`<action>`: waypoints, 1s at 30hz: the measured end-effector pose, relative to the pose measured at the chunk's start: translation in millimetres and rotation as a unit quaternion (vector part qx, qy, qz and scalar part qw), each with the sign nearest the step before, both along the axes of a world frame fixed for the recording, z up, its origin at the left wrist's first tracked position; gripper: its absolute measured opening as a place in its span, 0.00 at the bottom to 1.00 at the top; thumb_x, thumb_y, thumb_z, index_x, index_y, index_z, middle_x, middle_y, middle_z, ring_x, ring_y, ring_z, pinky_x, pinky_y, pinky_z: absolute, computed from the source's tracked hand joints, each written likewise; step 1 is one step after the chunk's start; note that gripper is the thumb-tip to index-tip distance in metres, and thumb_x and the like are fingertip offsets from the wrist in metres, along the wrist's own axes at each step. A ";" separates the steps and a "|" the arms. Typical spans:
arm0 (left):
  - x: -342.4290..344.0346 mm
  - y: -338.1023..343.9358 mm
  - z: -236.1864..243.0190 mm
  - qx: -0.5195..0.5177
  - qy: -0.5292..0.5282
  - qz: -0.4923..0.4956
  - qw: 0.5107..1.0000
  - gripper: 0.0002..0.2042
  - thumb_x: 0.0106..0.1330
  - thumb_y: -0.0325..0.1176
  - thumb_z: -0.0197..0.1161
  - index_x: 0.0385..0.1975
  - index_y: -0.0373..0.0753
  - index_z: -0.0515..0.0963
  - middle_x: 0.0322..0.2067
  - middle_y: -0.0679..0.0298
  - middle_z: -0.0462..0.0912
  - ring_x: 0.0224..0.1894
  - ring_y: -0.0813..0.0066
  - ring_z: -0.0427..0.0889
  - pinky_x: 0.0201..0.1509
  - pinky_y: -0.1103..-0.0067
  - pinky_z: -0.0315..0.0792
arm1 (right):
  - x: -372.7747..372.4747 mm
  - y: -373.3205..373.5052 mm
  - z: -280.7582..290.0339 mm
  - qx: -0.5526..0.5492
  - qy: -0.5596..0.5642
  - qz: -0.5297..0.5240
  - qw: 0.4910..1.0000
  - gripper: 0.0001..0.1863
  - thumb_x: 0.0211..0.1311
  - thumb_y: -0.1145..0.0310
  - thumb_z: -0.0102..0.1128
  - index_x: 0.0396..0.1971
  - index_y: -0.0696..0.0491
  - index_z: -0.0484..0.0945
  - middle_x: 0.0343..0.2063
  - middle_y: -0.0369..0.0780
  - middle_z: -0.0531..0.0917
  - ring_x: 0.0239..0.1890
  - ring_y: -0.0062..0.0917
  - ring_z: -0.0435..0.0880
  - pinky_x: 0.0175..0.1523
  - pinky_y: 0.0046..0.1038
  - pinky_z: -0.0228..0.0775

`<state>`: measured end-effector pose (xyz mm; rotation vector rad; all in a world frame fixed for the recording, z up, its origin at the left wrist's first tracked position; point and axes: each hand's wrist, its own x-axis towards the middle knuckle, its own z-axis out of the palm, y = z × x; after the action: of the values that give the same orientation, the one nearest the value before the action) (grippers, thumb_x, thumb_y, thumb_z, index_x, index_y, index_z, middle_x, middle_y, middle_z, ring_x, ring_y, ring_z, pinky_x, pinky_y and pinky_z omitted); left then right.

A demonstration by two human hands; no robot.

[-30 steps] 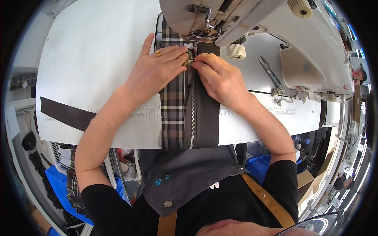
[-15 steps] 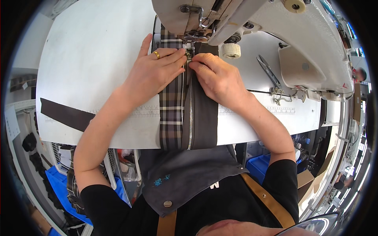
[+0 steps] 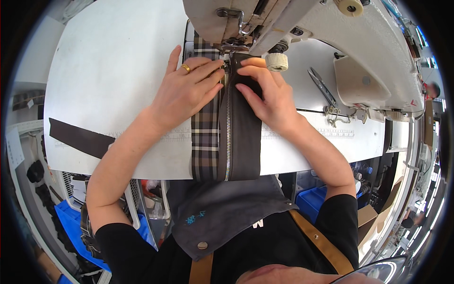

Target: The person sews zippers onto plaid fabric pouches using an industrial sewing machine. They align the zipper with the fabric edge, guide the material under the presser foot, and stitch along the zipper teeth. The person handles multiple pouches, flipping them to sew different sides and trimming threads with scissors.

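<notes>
A metal zipper [image 3: 228,137] runs lengthwise between a plaid fabric strip [image 3: 205,135] on its left and dark brown fabric [image 3: 247,142] on its right. The far end of this work lies beneath the head of a white sewing machine [image 3: 235,45]. My left hand [image 3: 191,85] rests flat on the plaid strip, its fingers stretched toward the zipper beside the presser foot and its thumb spread away. My right hand [image 3: 269,92] lies over the brown fabric with fingers apart and slightly curved, fingertips touching the cloth. Part of the zipper's far end is hidden by my left fingertips.
Scissors [image 3: 322,87] and a small tangle of thread [image 3: 336,116] lie right of the work. A loose dark strip [image 3: 80,137] sits at the left. A ruler scale [image 3: 307,134] crosses the white table [image 3: 113,57]. Blue bins [image 3: 311,202] stand below the table edge.
My right hand has loosened its pinch by the presser foot, spreading its fingers and shifting slightly right. The brown fabric's far end now lies against the zipper. My left hand stays nearly in place.
</notes>
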<state>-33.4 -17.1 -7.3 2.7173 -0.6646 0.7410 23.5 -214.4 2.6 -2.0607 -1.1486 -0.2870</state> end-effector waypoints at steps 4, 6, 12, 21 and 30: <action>-19.6 -6.9 1.1 0.014 0.012 -0.017 1.000 0.11 0.52 0.32 0.64 0.36 0.38 0.78 0.44 0.65 0.78 0.45 0.71 0.76 0.62 0.56 0.55 | 4.6 -6.1 -6.0 -0.017 -0.090 0.032 0.995 0.11 0.47 0.75 0.64 0.34 0.56 0.78 0.36 0.39 0.79 0.37 0.32 0.79 0.39 0.28 0.74; -41.4 -12.5 -1.1 0.003 0.020 -0.044 0.999 0.12 0.51 0.32 0.64 0.34 0.36 0.78 0.43 0.62 0.77 0.45 0.70 0.76 0.61 0.56 0.57 | 4.9 -4.3 -6.7 -0.039 -0.134 0.036 0.990 0.13 0.47 0.74 0.65 0.36 0.55 0.79 0.37 0.38 0.80 0.37 0.30 0.79 0.39 0.27 0.73; -59.3 -22.6 7.4 -0.041 0.076 -0.010 0.996 0.13 0.50 0.29 0.65 0.37 0.35 0.78 0.45 0.62 0.79 0.48 0.69 0.76 0.60 0.57 0.57 | -0.3 0.9 -3.3 -0.089 -0.174 0.031 0.980 0.15 0.48 0.68 0.64 0.38 0.54 0.79 0.39 0.35 0.78 0.37 0.26 0.75 0.38 0.25 0.71; -13.0 -5.8 11.2 -0.073 0.003 -0.038 0.997 0.11 0.55 0.28 0.64 0.38 0.38 0.80 0.47 0.65 0.79 0.47 0.72 0.75 0.60 0.63 0.59 | 1.4 -1.0 -5.6 -0.107 -0.181 0.035 0.977 0.17 0.49 0.63 0.64 0.40 0.53 0.79 0.40 0.34 0.77 0.37 0.25 0.73 0.38 0.25 0.68; -6.0 -6.0 -0.7 0.033 0.013 0.004 0.999 0.13 0.56 0.28 0.61 0.42 0.33 0.76 0.51 0.64 0.76 0.48 0.71 0.73 0.59 0.65 0.59 | 1.4 -0.5 -6.7 -0.106 -0.179 0.033 0.978 0.18 0.48 0.63 0.64 0.41 0.53 0.79 0.40 0.33 0.76 0.36 0.25 0.72 0.38 0.25 0.68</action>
<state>-39.4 -23.1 -7.9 2.7868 -0.6841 0.6971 24.9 -214.9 -4.1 -2.2077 -1.5158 -0.5403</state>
